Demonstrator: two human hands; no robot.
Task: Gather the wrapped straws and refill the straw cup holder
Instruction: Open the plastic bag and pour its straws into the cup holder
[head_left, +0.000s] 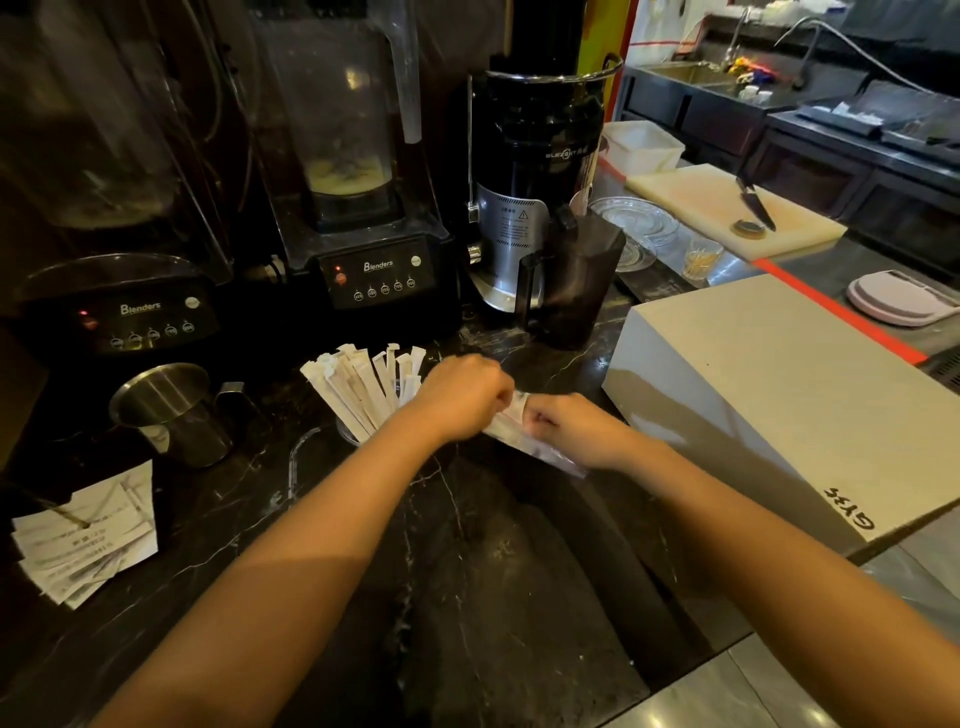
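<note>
Several white paper-wrapped straws (363, 387) fan out of a clear straw cup holder (347, 435) on the dark marble counter (493, 571). Just right of the cup, both of my hands meet over a clear plastic pack of wrapped straws (530, 441) lying slanted on the counter. My left hand (460, 397) is closed on the pack's upper end. My right hand (574, 428) grips the pack beside it. Most of the pack is hidden under my hands.
A steel pitcher (171, 413) stands left of the cup, with a stack of paper receipts (85, 545) nearer the front left. Two black blenders (363, 208) and a black grinder with a dark jug (566, 275) line the back. A white box (769, 395) sits close on the right.
</note>
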